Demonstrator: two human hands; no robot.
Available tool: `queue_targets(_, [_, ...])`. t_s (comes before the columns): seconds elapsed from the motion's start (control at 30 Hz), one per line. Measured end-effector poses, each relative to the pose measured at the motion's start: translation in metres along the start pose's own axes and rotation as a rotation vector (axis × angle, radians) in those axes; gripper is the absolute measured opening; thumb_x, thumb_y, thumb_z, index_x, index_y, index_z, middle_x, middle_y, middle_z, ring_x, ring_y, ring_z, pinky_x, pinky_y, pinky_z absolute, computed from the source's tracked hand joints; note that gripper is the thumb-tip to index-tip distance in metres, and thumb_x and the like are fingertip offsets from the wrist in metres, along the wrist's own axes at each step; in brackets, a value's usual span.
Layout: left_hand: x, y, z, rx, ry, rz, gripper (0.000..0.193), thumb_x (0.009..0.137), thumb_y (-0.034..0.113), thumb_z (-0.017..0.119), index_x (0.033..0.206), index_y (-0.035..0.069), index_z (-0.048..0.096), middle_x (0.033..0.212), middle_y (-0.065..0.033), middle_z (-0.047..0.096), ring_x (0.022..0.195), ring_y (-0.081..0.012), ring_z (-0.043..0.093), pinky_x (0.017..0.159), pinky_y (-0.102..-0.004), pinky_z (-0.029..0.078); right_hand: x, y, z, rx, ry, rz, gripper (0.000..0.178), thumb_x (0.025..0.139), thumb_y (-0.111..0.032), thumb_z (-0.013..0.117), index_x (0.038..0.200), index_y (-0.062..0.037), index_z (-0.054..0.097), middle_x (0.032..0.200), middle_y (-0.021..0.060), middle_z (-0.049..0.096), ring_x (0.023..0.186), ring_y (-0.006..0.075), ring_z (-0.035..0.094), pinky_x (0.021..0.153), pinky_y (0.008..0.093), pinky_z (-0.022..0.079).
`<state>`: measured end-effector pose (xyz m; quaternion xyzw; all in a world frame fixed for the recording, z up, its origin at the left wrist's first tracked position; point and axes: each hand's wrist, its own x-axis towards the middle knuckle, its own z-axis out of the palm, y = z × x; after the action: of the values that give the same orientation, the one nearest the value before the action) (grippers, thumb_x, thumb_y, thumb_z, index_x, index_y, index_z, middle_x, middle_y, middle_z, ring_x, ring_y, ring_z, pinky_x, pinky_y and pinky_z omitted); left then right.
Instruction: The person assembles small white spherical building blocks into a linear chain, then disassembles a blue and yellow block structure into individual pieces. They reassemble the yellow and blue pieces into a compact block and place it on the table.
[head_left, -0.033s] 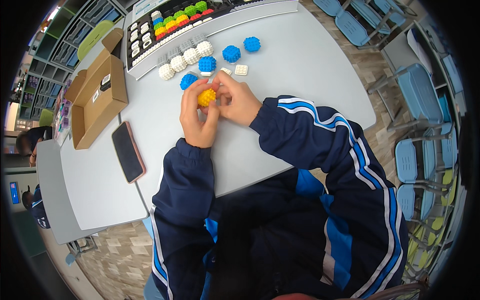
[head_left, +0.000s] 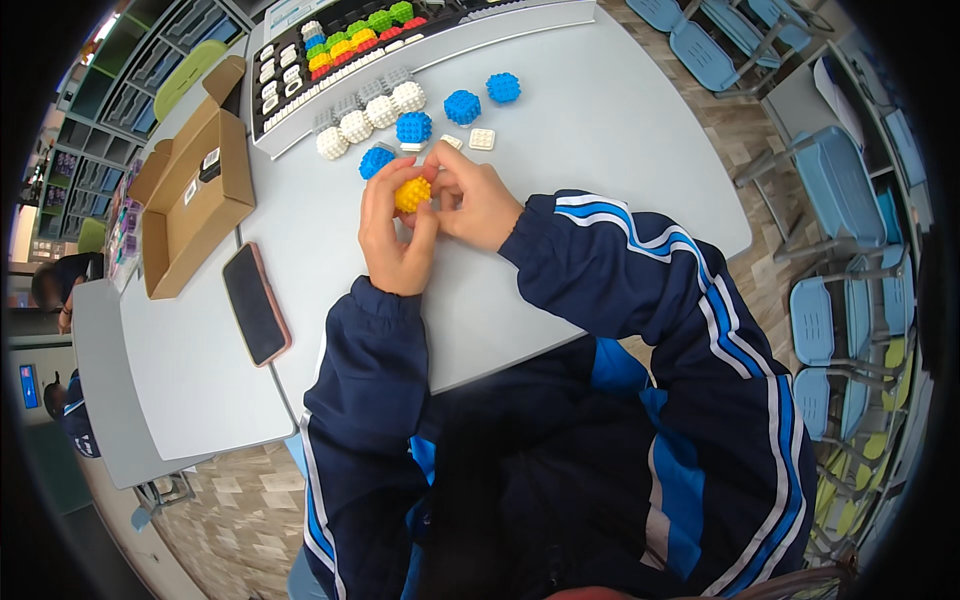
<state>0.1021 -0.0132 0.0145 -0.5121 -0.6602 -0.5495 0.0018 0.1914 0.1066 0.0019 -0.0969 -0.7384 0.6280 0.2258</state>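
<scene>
A yellow studded building block point(head_left: 412, 196) sits between my two hands above the table. My left hand point(head_left: 393, 232) curls round it from the left, thumb and fingers closed on it. From the right, my right hand point(head_left: 474, 198) pinches at the same block, its fingertips partly hidden. Just beyond my fingers lies a blue studded block point(head_left: 376, 161). Another blue block point(head_left: 413, 128) stands farther off on a pale piece. Two more, one blue block point(head_left: 462, 107) and another blue block point(head_left: 503, 88), are to the right. A flat white square piece point(head_left: 481, 139) lies near my right hand.
Several white studded blocks point(head_left: 382, 112) stand in a row before a black sorting tray point(head_left: 283, 130) of coloured blocks. An open cardboard box point(head_left: 205, 225) and a phone point(head_left: 256, 305) lie to the left. Blue chairs point(head_left: 828, 185) stand at the right. Other people are at far left.
</scene>
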Motion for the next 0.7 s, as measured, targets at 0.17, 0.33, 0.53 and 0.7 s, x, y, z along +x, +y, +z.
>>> queue_targets(0.17, [-0.001, 0.001, 0.000, 0.019, -0.008, -0.015, 0.038, 0.078, -0.005, 0.055, 0.115, 0.002, 0.060, 0.125, -0.0162, 0.058, 0.113, -0.0286, 0.058, 0.085, -0.0332, 0.049, -0.001, -0.002, -0.002, -0.023, -0.001, 0.006, 0.039, 0.077, -0.002, 0.070, 0.105, -0.0056, 0.043, 0.076, 0.0091, 0.065, 0.056, 0.0117, 0.056, 0.053, 0.0276, 0.043])
queue_targets(0.33, [0.003, -0.006, 0.000, 0.020, 0.008, 0.007, 0.039, 0.078, -0.005, 0.056, 0.115, 0.002, 0.061, 0.125, -0.0158, 0.058, 0.112, -0.0283, 0.058, 0.086, -0.0333, 0.049, 0.005, -0.002, -0.001, 0.003, -0.002, -0.006, 0.039, 0.078, -0.002, 0.070, 0.106, -0.0053, 0.043, 0.077, 0.0098, 0.066, 0.056, 0.0117, 0.058, 0.053, 0.0273, 0.045])
queue_targets(0.53, [0.003, -0.009, 0.002, 0.049, 0.001, 0.028, 0.037, 0.082, -0.001, 0.057, 0.118, 0.005, 0.060, 0.126, -0.0123, 0.060, 0.112, -0.0228, 0.058, 0.081, -0.0288, 0.047, 0.005, -0.001, -0.003, 0.001, -0.014, 0.021, 0.038, 0.078, -0.002, 0.069, 0.106, -0.0053, 0.043, 0.077, 0.0102, 0.067, 0.056, 0.0122, 0.060, 0.052, 0.0274, 0.045])
queue_targets(0.7, [0.002, -0.011, 0.003, 0.056, 0.006, 0.032, 0.037, 0.083, 0.001, 0.058, 0.120, 0.006, 0.060, 0.127, -0.0107, 0.060, 0.112, -0.0199, 0.058, 0.079, -0.0265, 0.046, 0.004, -0.002, -0.005, -0.037, -0.005, 0.000, 0.039, 0.078, -0.002, 0.070, 0.106, -0.0054, 0.043, 0.077, 0.0107, 0.068, 0.055, 0.0124, 0.060, 0.052, 0.0277, 0.045])
